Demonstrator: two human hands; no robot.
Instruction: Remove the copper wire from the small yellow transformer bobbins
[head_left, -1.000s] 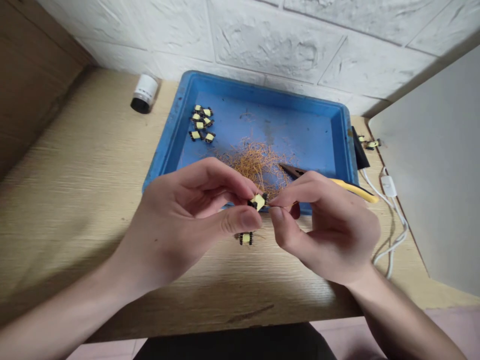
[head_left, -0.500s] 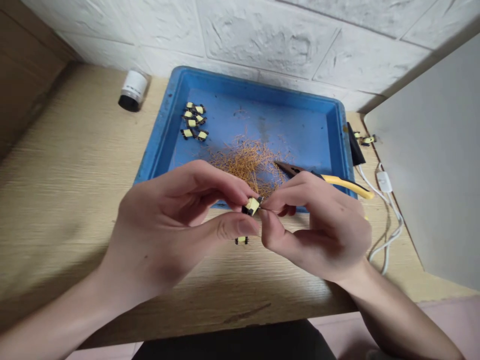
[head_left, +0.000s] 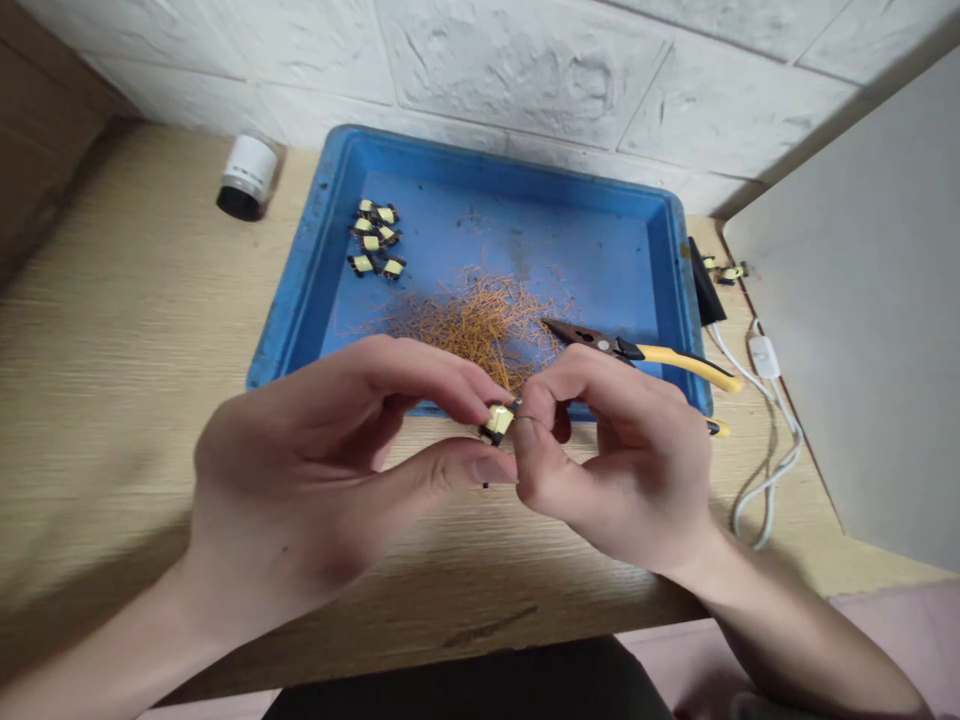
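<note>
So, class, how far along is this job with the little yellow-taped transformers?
Done, seemingly: a cluster of transformers in the blue tray beside copper wire clippings. In hand: one transformer pinched by the left hand, right hand against it. Left, perhaps: pieces past the tray's right rim.

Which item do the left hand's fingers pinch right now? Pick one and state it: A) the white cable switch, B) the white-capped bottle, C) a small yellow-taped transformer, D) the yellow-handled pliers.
C. The small yellow-taped transformer sits between the thumb and fingers of the left hand, beside the right hand, while the yellow-handled pliers lie apart on the blue tray.
</note>
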